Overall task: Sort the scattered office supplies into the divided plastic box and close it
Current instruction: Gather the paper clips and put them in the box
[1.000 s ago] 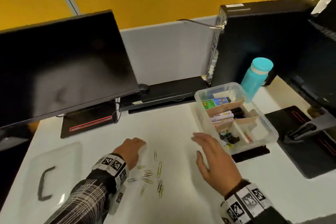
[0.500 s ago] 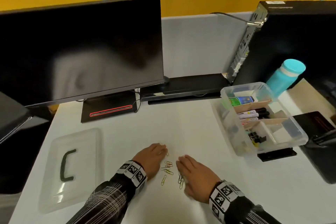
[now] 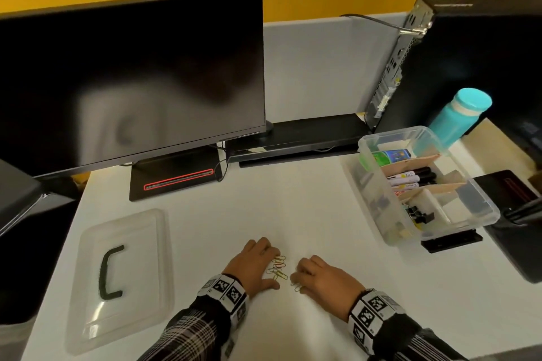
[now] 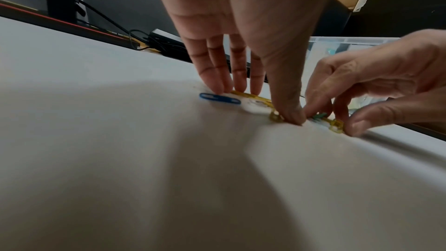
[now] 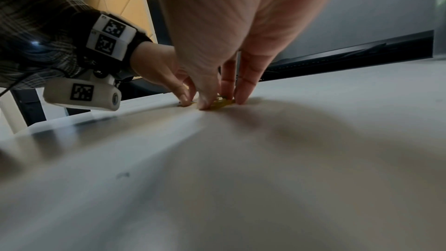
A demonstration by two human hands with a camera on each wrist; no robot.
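Note:
Several coloured paper clips (image 3: 278, 268) lie bunched on the white desk (image 3: 293, 208) between my two hands. My left hand (image 3: 258, 264) touches down on them with straight fingers and its thumb; a blue clip (image 4: 219, 99) lies beside its fingertips (image 4: 217, 87). My right hand (image 3: 312, 272) has curled fingers and pinches yellow clips (image 4: 336, 124) against the desk; the same yellow clips (image 5: 220, 103) show in the right wrist view. The clear divided box (image 3: 481, 208) stands open at the right with markers (image 3: 410, 177) and black binder clips (image 3: 416, 214) inside. Its lid (image 3: 140, 287) lies at the left.
A dark monitor (image 3: 132, 82) stands at the back left, a flat black device (image 3: 296, 135) behind the middle, a computer tower (image 3: 469, 61) and a teal bottle (image 3: 460, 117) at the back right. A black stand (image 3: 516, 214) is right of the box.
Both hands came together and raked the scattered clips into a tight bunch. The right hand went from flat and spread to curled on clips. The head view shifted left.

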